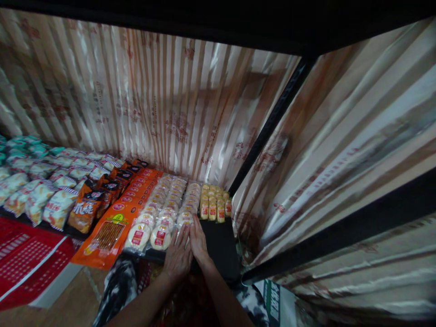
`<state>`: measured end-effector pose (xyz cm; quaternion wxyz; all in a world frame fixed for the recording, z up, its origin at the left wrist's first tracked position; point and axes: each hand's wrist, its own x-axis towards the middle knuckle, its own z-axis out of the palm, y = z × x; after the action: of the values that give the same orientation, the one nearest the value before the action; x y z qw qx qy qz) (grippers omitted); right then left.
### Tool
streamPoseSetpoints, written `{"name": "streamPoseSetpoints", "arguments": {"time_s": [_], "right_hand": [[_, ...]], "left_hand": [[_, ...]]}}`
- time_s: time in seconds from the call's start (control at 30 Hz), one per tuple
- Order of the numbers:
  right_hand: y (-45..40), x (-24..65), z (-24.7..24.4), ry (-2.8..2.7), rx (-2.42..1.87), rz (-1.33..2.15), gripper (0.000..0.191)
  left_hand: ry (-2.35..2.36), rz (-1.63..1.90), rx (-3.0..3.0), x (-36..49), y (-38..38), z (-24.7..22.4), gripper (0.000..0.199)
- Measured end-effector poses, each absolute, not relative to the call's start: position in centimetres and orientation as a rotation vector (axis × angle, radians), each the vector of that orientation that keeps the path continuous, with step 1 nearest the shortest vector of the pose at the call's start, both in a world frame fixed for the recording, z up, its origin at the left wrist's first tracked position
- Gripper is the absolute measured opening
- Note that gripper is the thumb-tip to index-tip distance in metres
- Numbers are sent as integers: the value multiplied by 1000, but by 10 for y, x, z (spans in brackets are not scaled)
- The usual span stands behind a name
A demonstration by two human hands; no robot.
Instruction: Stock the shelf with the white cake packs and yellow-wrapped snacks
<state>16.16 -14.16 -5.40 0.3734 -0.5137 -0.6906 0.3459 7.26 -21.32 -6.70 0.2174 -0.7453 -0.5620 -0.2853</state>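
Observation:
My left hand (179,255) lies with its fingers stretched out over the front end of a row of wrapped round pale cakes (190,204). Along the right side of that same row, my right hand (198,240) rests edge-on, fingers straight and held together. The two hands almost meet at the fingertips and cover the front packet. To their left run two more rows of wrapped round cakes (161,236) with red labels. Small yellow packets (213,210) stand stacked just beyond my right hand. All sit on a black shelf (220,245).
Flat orange snack bags (111,227), dark orange bags (83,209) and white bags (59,206) line the shelf leftward, with green packets (34,147) farthest. A red crate (30,259) stands at lower left. Black frame posts (269,127) and foil-like sheeting (177,109) enclose the shelf.

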Motion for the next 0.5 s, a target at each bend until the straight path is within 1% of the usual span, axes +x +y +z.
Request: {"name": "streamPoseSetpoints", "arguments": {"time_s": [0.13, 0.33, 0.5], "right_hand": [[-138, 161, -54, -1801, -1304, 851, 58], [-118, 159, -48, -1796, -1370, 836, 65], [-98, 147, -50, -1736, -1410, 902, 65]], "left_hand": [[-1599, -773, -2061, 73, -213, -67, 52], [-1664, -759, -2069, 75, -213, -65, 45], [-1669, -697, -2063, 74, -215, -64, 43]]}}
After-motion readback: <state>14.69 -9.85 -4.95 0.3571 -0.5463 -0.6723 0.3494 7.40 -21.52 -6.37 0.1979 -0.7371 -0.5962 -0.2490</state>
